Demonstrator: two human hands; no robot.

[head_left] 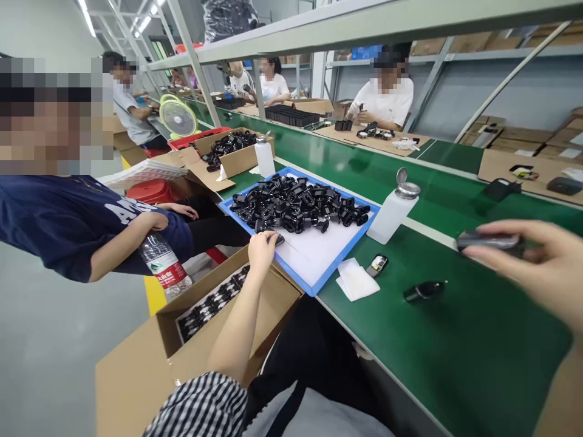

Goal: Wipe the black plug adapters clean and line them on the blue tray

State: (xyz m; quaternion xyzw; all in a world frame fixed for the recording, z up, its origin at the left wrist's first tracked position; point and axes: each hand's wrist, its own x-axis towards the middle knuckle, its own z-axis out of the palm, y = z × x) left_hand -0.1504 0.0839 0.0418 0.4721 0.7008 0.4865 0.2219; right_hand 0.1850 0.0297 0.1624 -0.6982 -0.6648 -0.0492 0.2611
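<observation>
My left hand (261,252) is closed on a small black plastic part (279,239) at the near-left edge of a blue-rimmed tray (311,289). A heap of similar black plastic parts (291,203) covers the tray's far side. On the right, my right hand (546,258) grips a dark oblong plastic housing (492,241) between thumb and fingers, above the green bench. Below and left of it lies another black housing (424,292). A small open device (378,265) with pale insides rests beside a folded white cloth (357,280).
A white pump bottle (392,212) with its lid up stands right of the tray, another bottle (264,158) behind it. An open carton (195,349) with packed parts is at my left. A seated person (59,224) sits beside it, near a plastic water bottle (164,267).
</observation>
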